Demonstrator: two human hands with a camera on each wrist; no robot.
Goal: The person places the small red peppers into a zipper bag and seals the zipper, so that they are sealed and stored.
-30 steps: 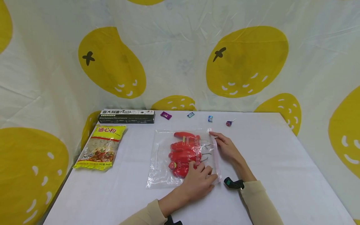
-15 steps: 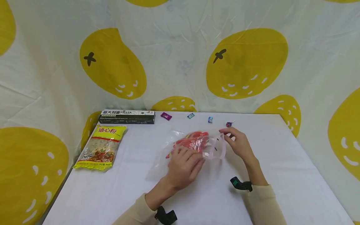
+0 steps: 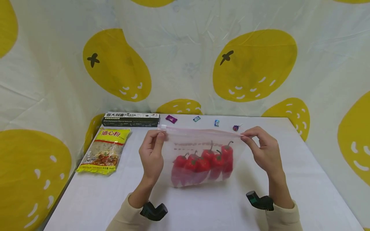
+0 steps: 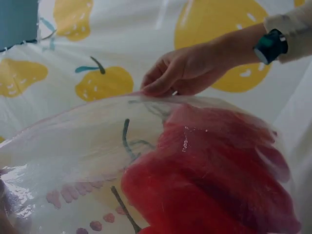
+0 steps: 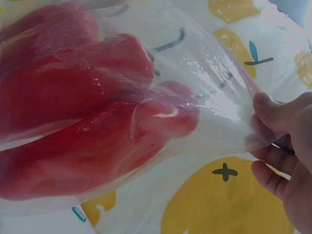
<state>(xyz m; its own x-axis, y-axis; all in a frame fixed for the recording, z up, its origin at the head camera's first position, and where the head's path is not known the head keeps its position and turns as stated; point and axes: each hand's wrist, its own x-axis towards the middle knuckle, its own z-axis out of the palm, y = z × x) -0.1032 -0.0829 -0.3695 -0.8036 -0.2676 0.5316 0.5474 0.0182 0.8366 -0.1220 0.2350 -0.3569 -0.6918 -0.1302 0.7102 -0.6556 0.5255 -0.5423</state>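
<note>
A clear zip bag (image 3: 185,136) hangs upright between both hands, its pink slider strip stretched along the top. Several red peppers (image 3: 203,163) with green stems sit inside, stems up. At the top left corner, near the white slider (image 3: 162,127), the left hand (image 3: 152,154) pinches the bag between thumb and fingers. The right hand (image 3: 264,149) pinches the opposite top corner. Through the plastic in the left wrist view, the peppers (image 4: 204,165) look large, with the right hand (image 4: 183,73) beyond them. In the right wrist view, thumb and fingers of the right hand (image 5: 287,136) grip the bag's corner.
A black and white pasta box (image 3: 130,120) lies at the back left, with a yellow pasta packet (image 3: 104,150) in front of it. Along the back are a purple candy (image 3: 171,119), small blue-green candies (image 3: 197,119) and a lollipop (image 3: 235,127). A patterned curtain (image 3: 185,57) stands behind.
The bag lay flat on the table and is now raised and turned upright, with its strip on top. The left hand moved left to its corner; the right hand moved right, gripping the other.
</note>
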